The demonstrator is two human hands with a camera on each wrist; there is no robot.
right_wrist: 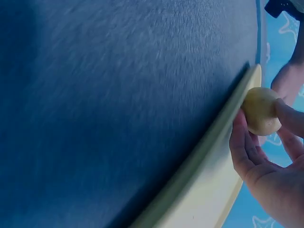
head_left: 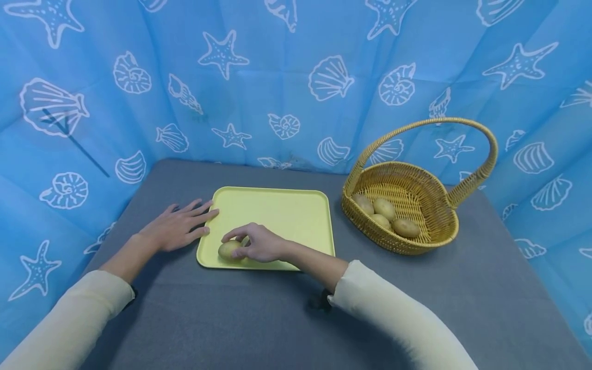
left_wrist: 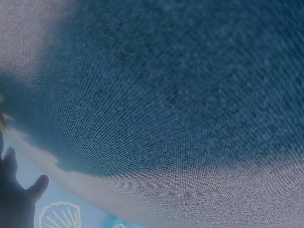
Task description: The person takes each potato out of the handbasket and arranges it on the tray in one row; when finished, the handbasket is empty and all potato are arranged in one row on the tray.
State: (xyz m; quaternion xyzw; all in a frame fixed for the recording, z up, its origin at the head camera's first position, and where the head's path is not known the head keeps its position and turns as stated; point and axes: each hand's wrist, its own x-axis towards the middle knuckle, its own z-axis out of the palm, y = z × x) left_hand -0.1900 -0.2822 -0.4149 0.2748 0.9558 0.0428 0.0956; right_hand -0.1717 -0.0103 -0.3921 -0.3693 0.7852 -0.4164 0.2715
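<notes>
A potato (head_left: 228,250) is at the front left corner of the yellow tray (head_left: 277,205). My right hand (head_left: 261,244) holds it between thumb and curled fingers, and in the right wrist view the potato (right_wrist: 261,111) shows between the fingers just by the tray's rim. My left hand (head_left: 178,226) lies with fingers spread, its fingertips at the tray's left edge. In the left wrist view only a dark part of the left hand (left_wrist: 19,190) shows at the lower left. Several more potatoes (head_left: 384,208) lie in a wicker basket (head_left: 444,239) to the right.
The basket's tall arched handle (head_left: 427,122) rises above it at the back right. Grey cloth covers the table (head_left: 240,318). Behind it hangs a blue curtain (head_left: 259,92) printed with white shells and starfish.
</notes>
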